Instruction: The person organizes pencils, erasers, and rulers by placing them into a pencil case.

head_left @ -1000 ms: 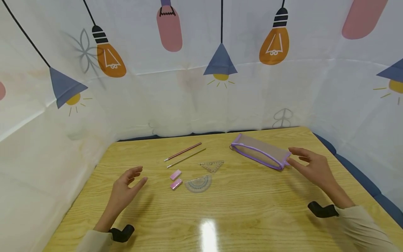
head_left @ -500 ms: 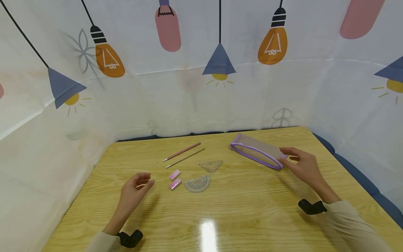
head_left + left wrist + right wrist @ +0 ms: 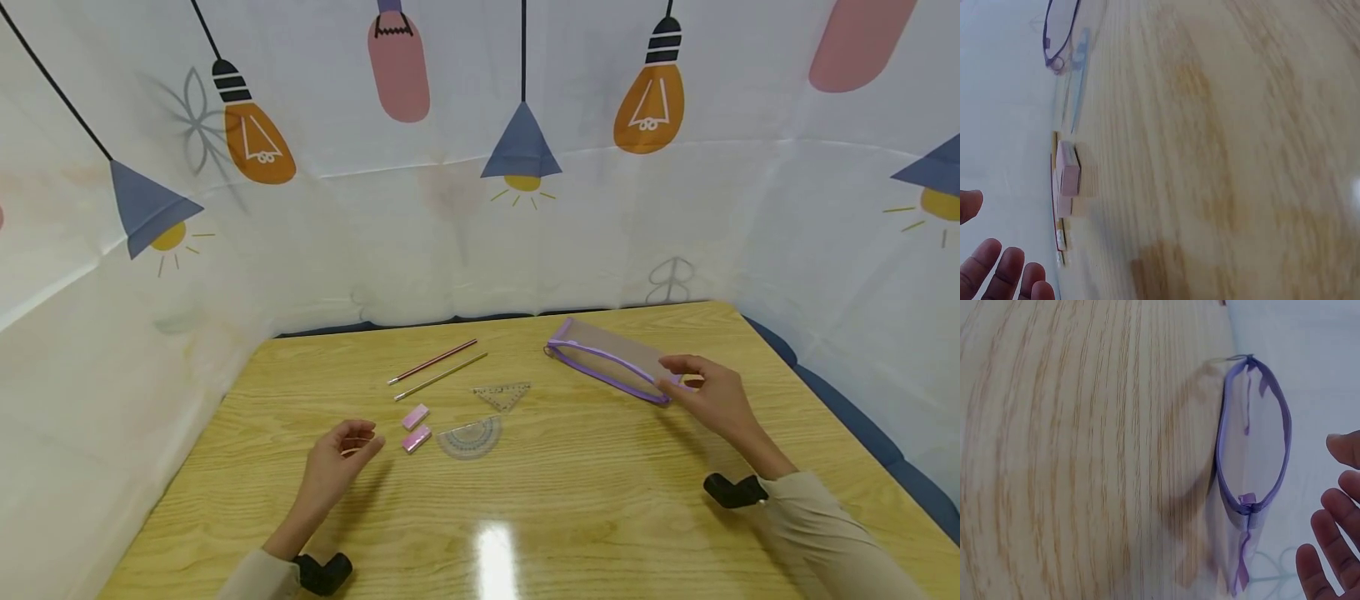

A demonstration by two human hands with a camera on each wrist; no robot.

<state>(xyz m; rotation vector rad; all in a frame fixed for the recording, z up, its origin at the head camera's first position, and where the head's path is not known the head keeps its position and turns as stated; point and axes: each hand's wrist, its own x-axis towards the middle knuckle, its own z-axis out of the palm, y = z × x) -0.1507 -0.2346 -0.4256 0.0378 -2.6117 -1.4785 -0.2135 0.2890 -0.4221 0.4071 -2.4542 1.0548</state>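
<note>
The purple-edged pouch (image 3: pixel 615 343) lies toward the far right of the wooden table (image 3: pixel 570 517), its mouth gaping. The right hand (image 3: pixel 712 396) is at its right end, thumb and fingers parted, holding nothing; whether a fingertip touches is hard to tell. The left hand (image 3: pixel 335 461), loosely bent and without any hold, is near two pink erasers (image 3: pixel 417 439). Beyond these lie two pencils (image 3: pixel 432 361).

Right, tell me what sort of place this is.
Probably a makeshift indoor desk booth: printed white sheeting hangs behind and along both sides of a wood-grain table, on which lie a purple-edged pouch and pink erasers.
</note>
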